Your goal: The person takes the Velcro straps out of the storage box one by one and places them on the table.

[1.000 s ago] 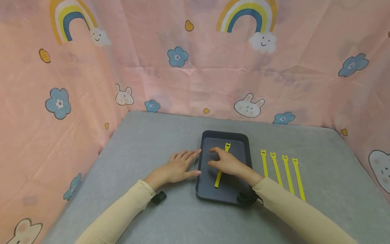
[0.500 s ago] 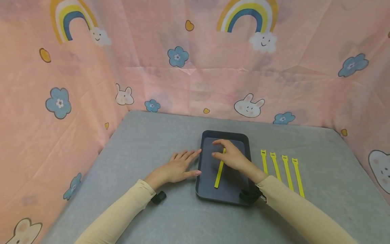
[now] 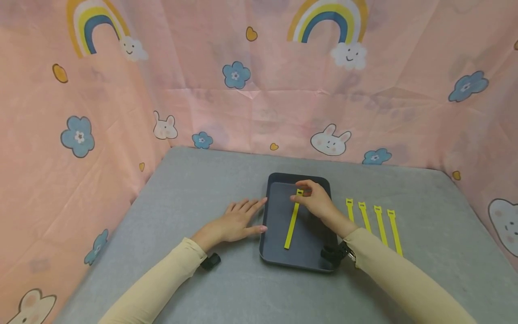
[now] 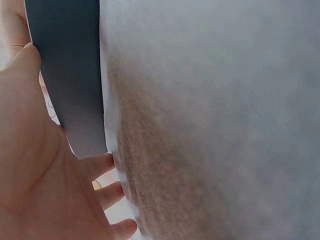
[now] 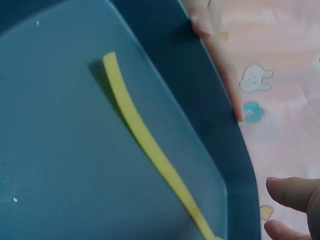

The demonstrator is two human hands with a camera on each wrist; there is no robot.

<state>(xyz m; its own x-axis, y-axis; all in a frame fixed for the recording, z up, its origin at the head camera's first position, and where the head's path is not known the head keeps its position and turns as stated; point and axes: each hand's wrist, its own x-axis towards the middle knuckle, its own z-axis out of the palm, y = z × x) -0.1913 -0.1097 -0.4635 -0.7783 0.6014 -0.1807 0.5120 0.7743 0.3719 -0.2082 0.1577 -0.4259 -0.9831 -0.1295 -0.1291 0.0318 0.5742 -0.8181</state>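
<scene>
One yellow cable strap [image 3: 292, 225] with a slotted head lies lengthwise in the dark grey tray [image 3: 271, 252]. In the right wrist view, the plain end of this strap [image 5: 135, 120] casts a narrow shadow on the tray floor. My right hand [image 3: 317, 202] hovers by the slotted head, thumb and fingers loosely bent, and the fingertips [image 5: 285, 192] show apart from the strap in the right wrist view. My left hand [image 3: 232, 225] lies flat left of the tray, fingers spread, its thumb and index fingertips touching the tray's left rim. The left wrist view shows its palm [image 4: 35, 165] beside the tray wall [image 4: 70, 85].
Several more yellow straps [image 3: 381, 225] lie side by side on the grey table [image 3: 194, 180], right of the tray, partly hidden by the right forearm. A pink printed cloth [image 3: 243, 112] stands around the table's back and sides. Black wrist cameras [image 3: 211, 262] sit under the wrists.
My right hand has moved back and to the right over the tray, uncovering most of the strap. The strap's slotted head has shifted slightly left. My left hand stays in place.
</scene>
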